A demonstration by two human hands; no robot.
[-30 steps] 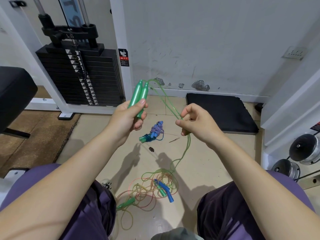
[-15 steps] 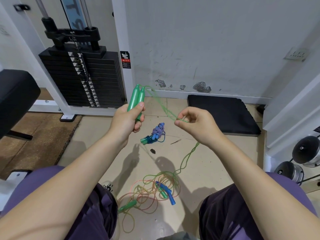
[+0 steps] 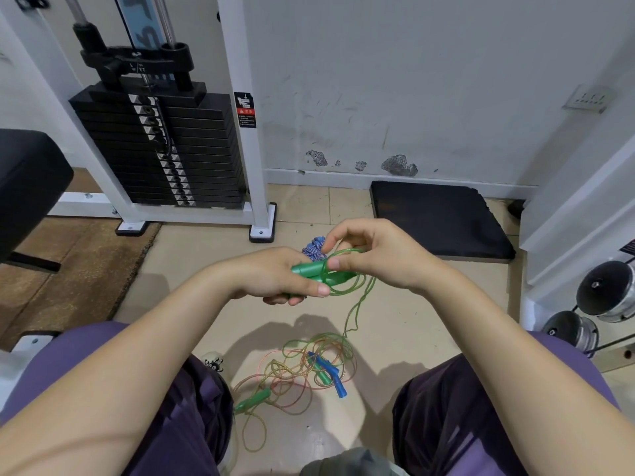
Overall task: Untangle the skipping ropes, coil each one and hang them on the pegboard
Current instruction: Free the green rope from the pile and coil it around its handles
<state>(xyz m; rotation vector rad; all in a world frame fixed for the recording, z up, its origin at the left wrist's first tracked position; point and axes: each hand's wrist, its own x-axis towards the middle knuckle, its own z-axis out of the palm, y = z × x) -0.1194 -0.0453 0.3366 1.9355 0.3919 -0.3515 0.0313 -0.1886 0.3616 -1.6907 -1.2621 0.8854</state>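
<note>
Two glossy green handles (image 3: 321, 274), translucent cord (image 3: 357, 300) looping down

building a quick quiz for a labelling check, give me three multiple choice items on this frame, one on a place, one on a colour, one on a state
1. Where does the tangled pile of ropes lie?
A. on the floor between the person's knees
B. on the black mat
C. on the weight stack

2. What colour are the two handles held in the left hand?
A. blue
B. green
C. orange

3. What is the right hand doing?
A. resting flat on a knee
B. pinching the green cord beside the handles
C. hanging open with nothing in it

Answers:
1 A, the pile sits on the tile between the two purple-clad legs.
2 B, both handles in the left grip are green.
3 B, its thumb and fingers close on the cord right at the handles.
</note>
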